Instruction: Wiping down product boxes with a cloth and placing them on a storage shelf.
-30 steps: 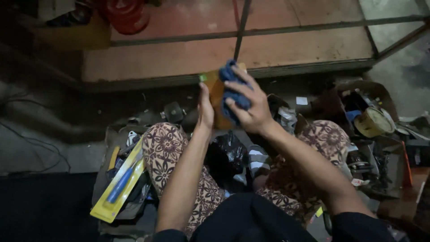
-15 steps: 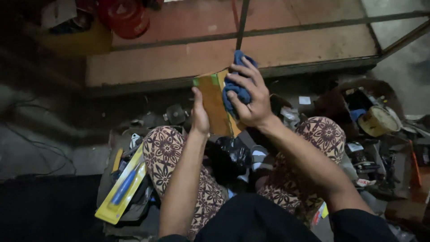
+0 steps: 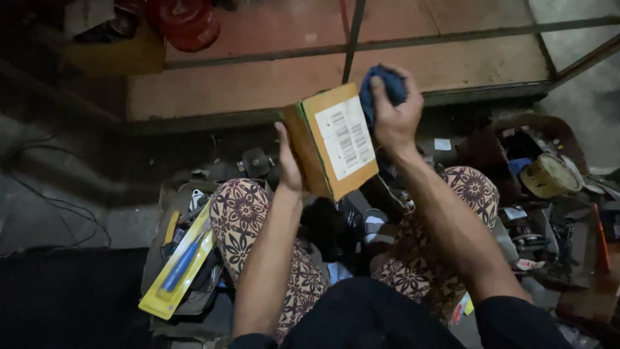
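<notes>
From the head camera, looking down over your lap, your left hand (image 3: 289, 169) props up a small cardboard box (image 3: 330, 143) from behind and below, fingers wrapped round its left edge and hidden by it, thumb up along the side. The box is yellowish-brown, flat and book-like, tilted so its broad face turns toward you; a white label with dark bar-shaped printing covers much of that face, and a thin green line runs down the left edge. It is held up in front of you, above your knees, with the wooden platform (image 3: 258, 84) behind it.

Your right hand (image 3: 394, 116) is closed tight round a bunched blue cloth (image 3: 381, 87), which sits at the box's upper right corner, touching or just beside it.

Below, your legs in patterned trousers (image 3: 242, 216) frame a clutter of dark parts on the floor. A yellow blister pack with a blue-handled tool (image 3: 181, 262) lies beside your left knee.
</notes>
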